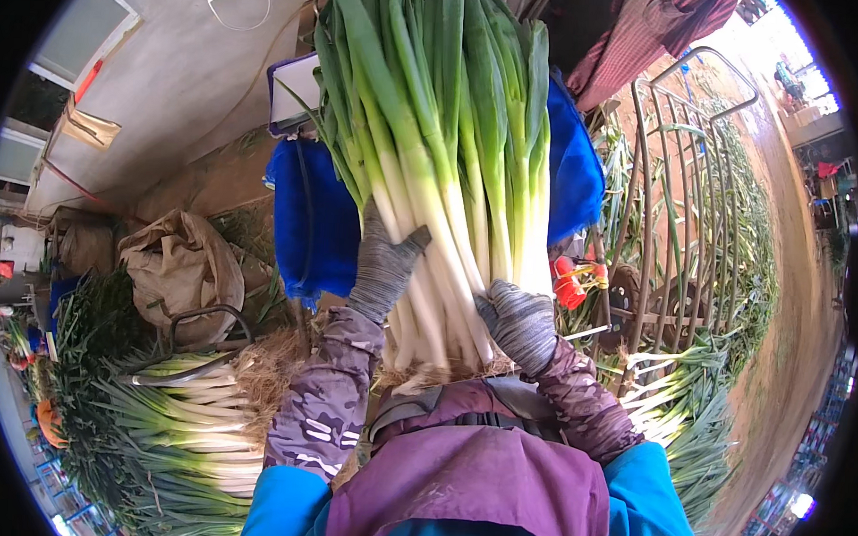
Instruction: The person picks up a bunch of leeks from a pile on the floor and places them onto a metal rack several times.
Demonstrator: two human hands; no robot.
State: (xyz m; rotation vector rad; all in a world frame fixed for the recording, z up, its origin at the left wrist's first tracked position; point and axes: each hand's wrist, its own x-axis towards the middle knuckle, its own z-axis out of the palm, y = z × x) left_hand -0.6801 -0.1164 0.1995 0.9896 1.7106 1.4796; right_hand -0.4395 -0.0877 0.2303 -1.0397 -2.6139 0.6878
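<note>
A large bunch of long green onions (431, 202) stretches away from my body. Its white stalks and roots are toward me and its green leaves at the far end. My left hand (383, 271), in a grey knit glove, wraps the left side of the stalks with the thumb across the top. Closer to my body, my right hand (520, 326), in a matching glove, is closed round the right side near the root ends. Under the bunch shows a blue cloth-covered support (308, 217). The fingers beneath the stalks are hidden.
More green onions (206, 430) lie piled at my left, with a beige sack (183, 269) beyond. A metal rail cart (672, 210) stands at the right, near another pile of onions (680, 395). An orange-red object (570, 282) sits beside the blue support.
</note>
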